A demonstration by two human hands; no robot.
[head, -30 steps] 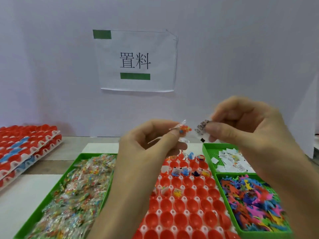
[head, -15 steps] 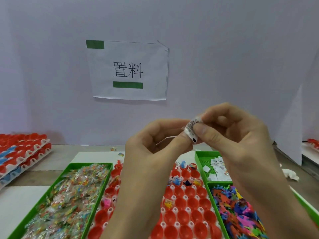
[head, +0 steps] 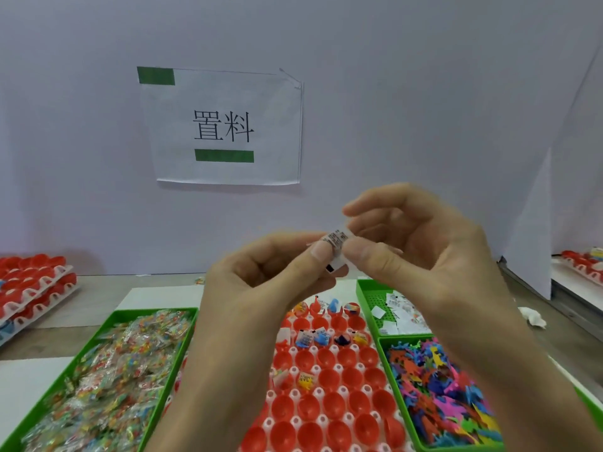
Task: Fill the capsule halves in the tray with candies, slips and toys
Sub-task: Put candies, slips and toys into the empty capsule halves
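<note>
Raised in front of me, my left hand [head: 261,288] and my right hand [head: 417,252] pinch one small printed paper slip [head: 336,247] between thumbs and fingertips. Whether the left hand still holds a candy is hidden. Below them lies the white tray [head: 295,420] of red capsule halves [head: 352,376]; a few halves in the far rows hold slips, candies and toys. A green bin of wrapped candies [head: 107,376] is at the left, a green bin of paper slips [head: 396,313] at the right, and a bin of colourful plastic toys [head: 440,386] in front of it.
Stacked trays of red capsules [head: 32,288] stand at the far left. Another tray of capsules [head: 584,265] shows at the far right edge. A white wall with a paper sign [head: 225,125] closes the back. A crumpled white scrap [head: 532,318] lies on the table at the right.
My hands have come together, and the slip that my right hand held alone is now pinched by both. The candy seen in my left fingers earlier no longer shows. The view tilted slightly.
</note>
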